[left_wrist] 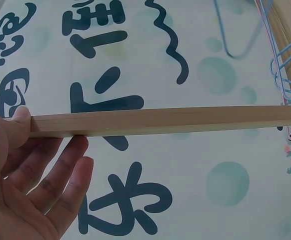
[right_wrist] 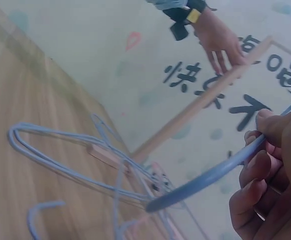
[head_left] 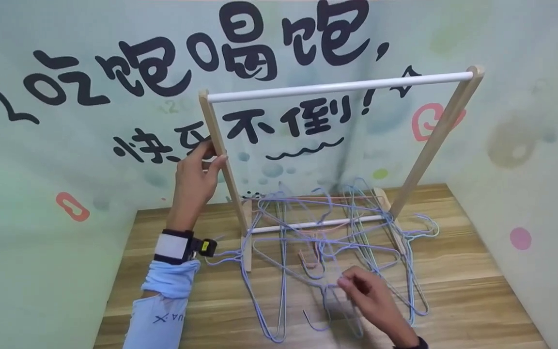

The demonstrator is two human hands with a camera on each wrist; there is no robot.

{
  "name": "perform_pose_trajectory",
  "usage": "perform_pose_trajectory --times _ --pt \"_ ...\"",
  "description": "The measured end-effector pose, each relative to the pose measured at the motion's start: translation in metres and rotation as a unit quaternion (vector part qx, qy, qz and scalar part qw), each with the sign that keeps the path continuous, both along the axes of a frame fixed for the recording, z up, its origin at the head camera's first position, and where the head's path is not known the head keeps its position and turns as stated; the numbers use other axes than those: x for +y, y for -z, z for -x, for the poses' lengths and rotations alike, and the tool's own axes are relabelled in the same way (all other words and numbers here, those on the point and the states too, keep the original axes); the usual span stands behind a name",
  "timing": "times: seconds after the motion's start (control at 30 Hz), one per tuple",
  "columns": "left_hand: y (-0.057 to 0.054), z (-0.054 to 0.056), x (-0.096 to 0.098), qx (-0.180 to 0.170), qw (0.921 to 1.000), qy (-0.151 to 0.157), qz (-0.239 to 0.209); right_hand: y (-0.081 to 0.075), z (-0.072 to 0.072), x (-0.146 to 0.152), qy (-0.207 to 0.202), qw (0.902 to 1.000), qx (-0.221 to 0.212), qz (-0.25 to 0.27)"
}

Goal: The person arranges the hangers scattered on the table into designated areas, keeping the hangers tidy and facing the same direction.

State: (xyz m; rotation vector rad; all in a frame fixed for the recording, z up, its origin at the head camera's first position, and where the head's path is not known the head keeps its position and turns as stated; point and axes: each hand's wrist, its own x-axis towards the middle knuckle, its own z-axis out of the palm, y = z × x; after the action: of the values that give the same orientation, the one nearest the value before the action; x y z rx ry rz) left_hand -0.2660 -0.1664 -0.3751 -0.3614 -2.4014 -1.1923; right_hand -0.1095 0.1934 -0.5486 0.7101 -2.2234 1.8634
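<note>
My left hand (head_left: 196,177) holds the left wooden upright (head_left: 230,186) of a small clothes rack. In the left wrist view its thumb lies along one side of the upright (left_wrist: 185,120), the fingers at the other. My right hand (head_left: 371,298), low in front of the rack, pinches a light blue wire hanger (right_wrist: 200,187) between thumb and fingers; motion blurs this hanger in the head view. Several other wire hangers, blue, green and pink, lie tangled on the wood-grain surface around the lower bar (head_left: 303,225), among them a blue hanger (head_left: 262,310) at front left.
The rack's white top bar (head_left: 342,88) spans the two uprights, the right upright (head_left: 429,145) standing near the back. Behind it is a pale wall (head_left: 90,160) with black lettering; more wall rises at the sides. Hanger hooks (head_left: 426,228) stick out past the rack's right foot.
</note>
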Motion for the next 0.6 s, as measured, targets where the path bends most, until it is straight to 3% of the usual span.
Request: perform_pose_trajectory --times 0.17,0.4,0.6 --pt "0.001 0.000 0.000 0.004 1.0000 0.007 -0.002 -0.017 -0.001 0.030 0.063 0.9973 0.037 0.001" --pt "-0.002 0.001 -0.001 0.001 1.0000 0.006 -0.004 -0.052 0.009 0.063 0.107 0.9914 0.069 0.031" --pt "-0.002 0.001 -0.002 -0.005 0.9999 0.010 -0.004 -0.079 0.017 0.081 0.156 0.9844 0.081 0.010"
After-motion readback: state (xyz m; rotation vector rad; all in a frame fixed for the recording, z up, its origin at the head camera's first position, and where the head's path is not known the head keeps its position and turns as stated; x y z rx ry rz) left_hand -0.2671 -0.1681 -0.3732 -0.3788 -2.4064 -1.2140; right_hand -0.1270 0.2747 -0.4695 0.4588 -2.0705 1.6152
